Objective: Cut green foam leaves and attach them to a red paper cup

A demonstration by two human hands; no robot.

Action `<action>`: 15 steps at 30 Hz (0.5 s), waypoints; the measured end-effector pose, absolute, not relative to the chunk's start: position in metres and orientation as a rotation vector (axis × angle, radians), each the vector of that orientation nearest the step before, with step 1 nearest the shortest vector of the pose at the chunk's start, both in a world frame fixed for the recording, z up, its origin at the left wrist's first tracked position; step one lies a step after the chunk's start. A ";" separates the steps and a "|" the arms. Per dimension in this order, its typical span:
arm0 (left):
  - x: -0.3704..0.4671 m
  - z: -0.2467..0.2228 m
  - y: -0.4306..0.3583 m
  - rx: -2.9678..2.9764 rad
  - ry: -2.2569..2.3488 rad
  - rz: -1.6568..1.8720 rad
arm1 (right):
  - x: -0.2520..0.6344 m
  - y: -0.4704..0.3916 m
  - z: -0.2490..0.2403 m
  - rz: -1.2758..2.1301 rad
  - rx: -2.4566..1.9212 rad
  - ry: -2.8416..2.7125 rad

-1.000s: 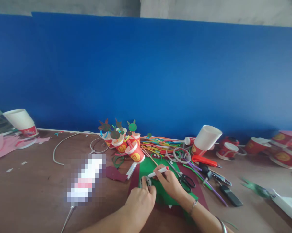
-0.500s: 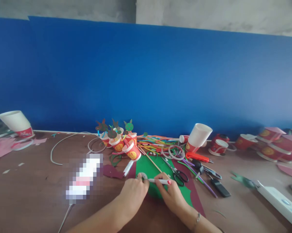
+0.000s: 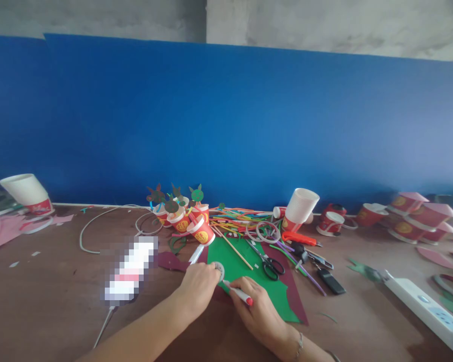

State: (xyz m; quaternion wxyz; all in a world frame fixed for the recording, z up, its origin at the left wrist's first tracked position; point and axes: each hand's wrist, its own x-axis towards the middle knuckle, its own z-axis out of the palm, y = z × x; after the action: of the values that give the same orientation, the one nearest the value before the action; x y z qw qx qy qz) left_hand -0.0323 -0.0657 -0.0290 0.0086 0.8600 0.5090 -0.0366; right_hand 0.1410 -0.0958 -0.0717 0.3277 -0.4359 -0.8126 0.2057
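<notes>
My left hand (image 3: 199,286) is closed, its fingertips pressing a small round grey disc (image 3: 220,270) onto the green paper (image 3: 226,251). Only the disc's far and right side shows past my fingers. In my right hand (image 3: 258,309) is a white marker (image 3: 239,291) with a red end, its tip pointing left toward the disc's near edge. Dark red paper (image 3: 297,299) lies under the green sheet. Black-handled scissors (image 3: 270,266) and a thin wooden stick (image 3: 237,250) rest on the green sheet beyond my hands.
Red paper cups (image 3: 201,232) with animal cutouts stand behind, beside a pile of coloured strips (image 3: 241,218). To the right are a stack of white cups (image 3: 300,208), an orange cutter (image 3: 299,238), keys with a black fob (image 3: 331,281) and a power strip (image 3: 426,306). A lit phone (image 3: 131,269) lies left.
My right hand and the marker have moved down and a little left, the marker now slanting more. My left hand has shifted slightly left, uncovering more of the disc. The view has also shifted slightly.
</notes>
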 end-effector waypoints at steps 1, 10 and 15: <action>-0.033 -0.030 -0.063 2.719 1.566 -0.122 | 0.142 -0.096 -0.070 0.541 -1.141 -2.132; -0.034 -0.016 -0.052 2.689 1.501 -0.171 | 0.138 -0.077 -0.070 0.465 -1.174 -2.054; -0.039 -0.011 -0.053 2.622 1.526 -0.057 | 0.110 -0.058 -0.079 0.394 -1.231 -2.067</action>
State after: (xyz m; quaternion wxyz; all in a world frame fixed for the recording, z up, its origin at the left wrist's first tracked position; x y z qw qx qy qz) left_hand -0.0390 -0.0531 -0.0107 0.0534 0.8629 0.5022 -0.0188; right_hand 0.1099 -0.0584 -0.0794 0.3446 -0.4740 -0.7960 0.1517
